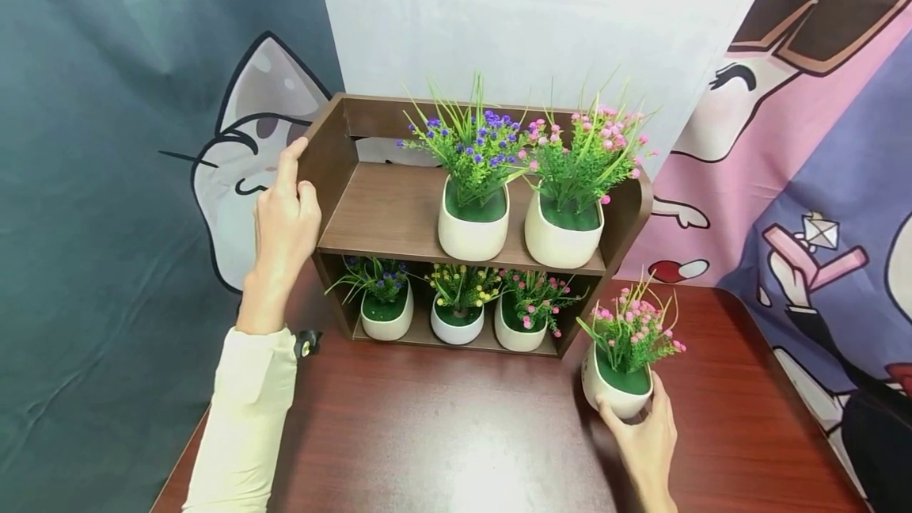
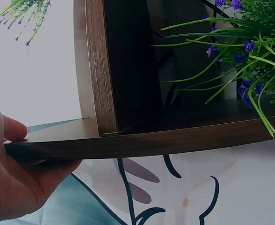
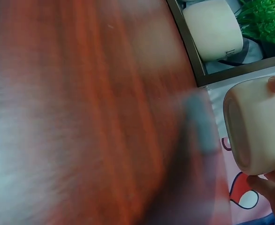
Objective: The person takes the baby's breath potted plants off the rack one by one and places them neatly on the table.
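My left hand (image 1: 286,216) grips the left side panel of a brown wooden two-tier shelf (image 1: 385,208). In the left wrist view, fingers and thumb lie on opposite faces of that panel (image 2: 57,140). My right hand (image 1: 647,438) holds a white pot of artificial pink flowers (image 1: 618,382) by its lower part, to the right of the shelf. The right wrist view shows this pot (image 3: 257,126) tilted, its base visible and fingers at its side. Purple (image 1: 473,228) and pink (image 1: 564,236) potted flowers stand on the upper tier.
On the lower tier stand three smaller pots with purple (image 1: 387,319), yellow (image 1: 457,327) and pink (image 1: 522,331) flowers. The shelf rests on a glossy reddish-brown table (image 1: 427,418). Behind hangs a cartoon-printed cloth (image 1: 128,180). Something black (image 1: 876,450) sits at the right edge.
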A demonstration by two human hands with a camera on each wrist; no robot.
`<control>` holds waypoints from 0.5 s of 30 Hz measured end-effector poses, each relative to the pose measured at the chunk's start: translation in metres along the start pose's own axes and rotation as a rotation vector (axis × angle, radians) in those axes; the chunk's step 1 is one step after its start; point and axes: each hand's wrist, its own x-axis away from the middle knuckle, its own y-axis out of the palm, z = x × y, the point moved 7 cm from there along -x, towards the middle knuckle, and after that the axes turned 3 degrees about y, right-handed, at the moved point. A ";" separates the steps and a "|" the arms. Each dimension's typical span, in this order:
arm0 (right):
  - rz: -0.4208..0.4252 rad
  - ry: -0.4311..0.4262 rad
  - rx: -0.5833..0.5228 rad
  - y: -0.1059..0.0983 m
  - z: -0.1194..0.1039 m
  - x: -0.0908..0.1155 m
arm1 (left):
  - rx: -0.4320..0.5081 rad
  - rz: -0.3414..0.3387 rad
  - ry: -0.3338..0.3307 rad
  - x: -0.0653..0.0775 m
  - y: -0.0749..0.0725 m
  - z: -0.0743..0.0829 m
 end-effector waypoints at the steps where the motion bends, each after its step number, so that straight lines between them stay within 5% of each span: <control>1: -0.002 -0.006 0.000 0.003 0.001 -0.003 | -0.002 0.000 0.000 0.000 0.000 0.000; 15: -0.085 -0.068 -0.042 0.046 0.012 -0.045 | -0.026 0.014 0.009 0.001 0.000 0.001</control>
